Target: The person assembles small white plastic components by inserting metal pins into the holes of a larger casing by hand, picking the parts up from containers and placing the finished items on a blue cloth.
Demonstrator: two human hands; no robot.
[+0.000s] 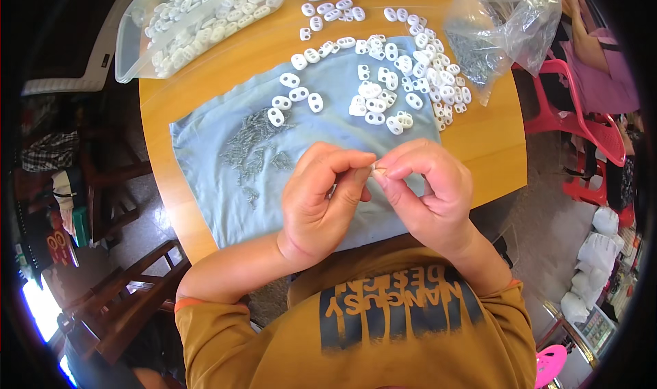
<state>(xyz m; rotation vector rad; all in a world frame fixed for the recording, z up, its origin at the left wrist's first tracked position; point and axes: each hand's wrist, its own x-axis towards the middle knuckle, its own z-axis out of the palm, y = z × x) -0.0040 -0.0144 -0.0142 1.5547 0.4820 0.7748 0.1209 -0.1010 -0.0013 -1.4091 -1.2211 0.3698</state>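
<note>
Above the near part of a light blue cloth, my left hand and my right hand meet fingertip to fingertip. Both are closed in a pinch on a small white piece, mostly covered by the fingers, so its exact kind is hidden. A loose pile of small dark metal springs lies on the cloth beyond my left hand. Farther off, white two-holed plastic cord locks sit in a cluster, and a line of them curves to the left.
A clear plastic bin of white pieces stands at the wooden table's far left. A clear plastic bag with dark contents sits far right. Beyond the table's right edge are a red plastic chair and a seated person.
</note>
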